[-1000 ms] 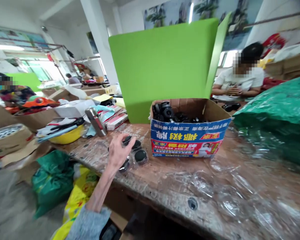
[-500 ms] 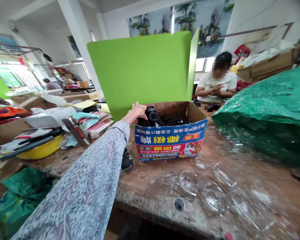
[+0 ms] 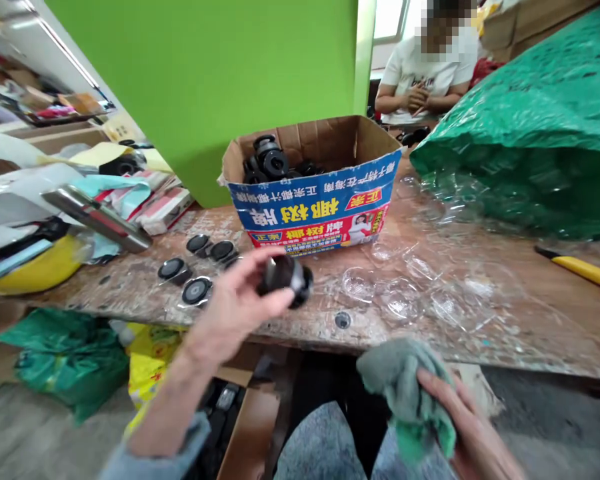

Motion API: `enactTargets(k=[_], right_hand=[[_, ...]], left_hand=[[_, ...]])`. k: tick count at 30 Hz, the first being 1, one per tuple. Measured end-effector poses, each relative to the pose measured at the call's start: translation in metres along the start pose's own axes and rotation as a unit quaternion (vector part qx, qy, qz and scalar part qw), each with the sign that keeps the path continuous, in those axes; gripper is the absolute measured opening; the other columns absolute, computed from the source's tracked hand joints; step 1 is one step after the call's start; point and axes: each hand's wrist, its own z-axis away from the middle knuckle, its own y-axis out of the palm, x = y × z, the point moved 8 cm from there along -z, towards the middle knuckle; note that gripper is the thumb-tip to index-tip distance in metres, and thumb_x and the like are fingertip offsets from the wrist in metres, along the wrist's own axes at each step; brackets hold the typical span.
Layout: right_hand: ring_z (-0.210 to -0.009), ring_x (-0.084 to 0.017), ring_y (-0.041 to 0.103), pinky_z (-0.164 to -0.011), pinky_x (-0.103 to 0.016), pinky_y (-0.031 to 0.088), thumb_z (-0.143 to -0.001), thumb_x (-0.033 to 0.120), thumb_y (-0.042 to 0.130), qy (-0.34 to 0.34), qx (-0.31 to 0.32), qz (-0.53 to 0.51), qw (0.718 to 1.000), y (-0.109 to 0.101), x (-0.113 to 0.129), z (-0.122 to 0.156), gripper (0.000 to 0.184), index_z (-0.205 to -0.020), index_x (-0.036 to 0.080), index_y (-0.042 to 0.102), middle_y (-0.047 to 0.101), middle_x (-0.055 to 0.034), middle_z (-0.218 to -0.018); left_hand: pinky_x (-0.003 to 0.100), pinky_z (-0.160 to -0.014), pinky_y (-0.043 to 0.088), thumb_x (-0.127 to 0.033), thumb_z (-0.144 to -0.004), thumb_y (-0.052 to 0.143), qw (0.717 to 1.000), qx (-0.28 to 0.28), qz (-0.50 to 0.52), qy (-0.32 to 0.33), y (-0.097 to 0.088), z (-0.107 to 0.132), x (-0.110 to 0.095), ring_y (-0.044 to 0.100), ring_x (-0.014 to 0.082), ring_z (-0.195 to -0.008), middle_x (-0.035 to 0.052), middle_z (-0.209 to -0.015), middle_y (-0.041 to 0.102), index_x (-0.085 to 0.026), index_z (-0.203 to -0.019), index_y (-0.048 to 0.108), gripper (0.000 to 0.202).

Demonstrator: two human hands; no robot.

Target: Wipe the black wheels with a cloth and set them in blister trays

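My left hand (image 3: 235,303) grips a glossy black round part (image 3: 293,283), blurred by motion, above the table's front edge. A grey-green cloth (image 3: 403,380) is bunched in my right hand (image 3: 463,417), over my lap. Behind my left hand stands an open blue and red printed cardboard box (image 3: 325,200), its lettering upside down. More black round parts (image 3: 273,162) are heaped at the box's left end. To the left of my hand, several black round pieces in clear plastic (image 3: 197,291) sit on the wooden table.
Clear plastic shells (image 3: 405,297) lie on the table (image 3: 520,267) at right. A large green bag (image 3: 540,133) and a yellow-handled tool (image 3: 587,267) are farther right. A metal flask (image 3: 97,217) lies left. A green panel (image 3: 220,60) rises behind the box; a person (image 3: 425,73) sits beyond.
My left hand has come out of the box toward me with a black part. My right hand and the cloth have come into view. The view has tipped downward.
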Motion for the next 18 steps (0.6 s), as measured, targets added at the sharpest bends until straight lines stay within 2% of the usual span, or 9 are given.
enactTargets(k=[2,3,5,7,8,11,13,15,18], right_hand=[[-0.105,-0.023,0.067,-0.088,-0.029,0.056,-0.079,0.043,0.071,-0.192,0.014,0.082,0.978,0.028,0.041,0.01,0.044,-0.12,0.029,0.062,0.07,-0.003,-0.118],[-0.107,-0.022,0.065,-0.092,-0.031,0.054,-0.083,0.038,0.068,-0.302,0.041,0.149,0.941,0.05,0.059,0.02,0.036,-0.118,0.029,0.064,0.069,-0.003,-0.118],[-0.115,-0.022,0.06,-0.103,-0.035,0.047,-0.087,0.027,0.063,-0.482,0.11,0.275,0.825,0.095,0.074,0.04,0.031,-0.118,0.027,0.065,0.066,-0.0037,-0.122],[-0.119,-0.021,0.055,-0.106,-0.036,0.042,-0.089,0.023,0.06,-0.558,0.166,0.334,0.741,0.125,0.072,0.046,0.032,-0.121,0.027,0.063,0.064,-0.0046,-0.125],[-0.117,-0.02,0.056,-0.105,-0.036,0.043,-0.091,0.024,0.058,-0.557,0.182,0.342,0.735,0.132,0.071,0.041,0.031,-0.121,0.026,0.062,0.064,-0.0051,-0.123],[-0.095,-0.019,0.062,-0.086,-0.031,0.051,-0.094,0.032,0.051,-0.431,0.232,0.308,0.816,0.135,0.065,0.01,0.023,-0.109,0.022,0.067,0.068,-0.0036,-0.101],[-0.081,-0.017,0.063,-0.074,-0.028,0.052,-0.095,0.04,0.049,-0.321,0.264,0.263,0.871,0.133,0.054,-0.008,0.028,-0.104,0.021,0.068,0.068,-0.0011,-0.087],[-0.086,-0.017,0.063,-0.077,-0.028,0.051,-0.093,0.044,0.051,-0.284,0.249,0.233,0.896,0.13,0.046,-0.017,0.032,-0.107,0.021,0.068,0.069,-0.0013,-0.093],[-0.113,-0.021,0.057,-0.097,-0.033,0.047,-0.091,0.047,0.052,-0.291,0.169,0.208,0.919,0.121,0.031,-0.031,0.037,-0.117,0.024,0.066,0.066,-0.0026,-0.12]], left_hand=[[0.036,-0.095,0.054,-0.027,-0.067,0.078,0.994,0.006,0.098,-0.054,0.035,0.031,0.048,0.066,0.0187,-0.101,0.0035,-0.108,0.07,-0.022,-0.114,0.062,0.05],[0.036,-0.098,0.052,-0.027,-0.066,0.078,0.989,0.001,0.13,-0.07,0.049,0.041,0.065,0.065,0.0196,-0.104,0.0049,-0.11,0.069,-0.021,-0.114,0.062,0.051],[0.037,-0.103,0.049,-0.025,-0.064,0.08,0.981,0.004,0.171,-0.096,0.067,0.053,0.084,0.063,0.0218,-0.109,0.007,-0.113,0.067,-0.019,-0.114,0.062,0.053],[0.036,-0.105,0.046,-0.021,-0.061,0.082,0.971,0.019,0.209,-0.118,0.074,0.06,0.09,0.061,0.0231,-0.113,0.0078,-0.115,0.067,-0.019,-0.112,0.064,0.055],[0.034,-0.106,0.045,-0.02,-0.06,0.082,0.964,0.027,0.23,-0.127,0.075,0.063,0.09,0.061,0.0226,-0.114,0.0075,-0.116,0.067,-0.019,-0.112,0.064,0.055],[0.026,-0.093,0.05,-0.021,-0.06,0.084,0.931,0.048,0.324,-0.16,0.076,0.07,0.088,0.065,0.0193,-0.103,0.0047,-0.108,0.07,-0.022,-0.12,0.062,0.064],[0.024,-0.079,0.055,-0.03,-0.066,0.08,0.886,0.031,0.413,-0.207,0.083,0.076,0.092,0.068,0.0169,-0.09,0.0024,-0.101,0.071,-0.027,-0.129,0.057,0.067],[0.024,-0.069,0.055,-0.039,-0.078,0.068,0.828,-0.03,0.495,-0.262,0.094,0.08,0.1,0.068,0.0154,-0.082,0.0023,-0.1,0.071,-0.027,-0.13,0.057,0.055],[0.026,-0.078,0.055,-0.046,-0.09,0.05,0.773,-0.131,0.553,-0.281,0.112,0.081,0.108,0.066,0.0164,-0.093,0.0057,-0.108,0.07,-0.019,-0.12,0.063,0.042]])
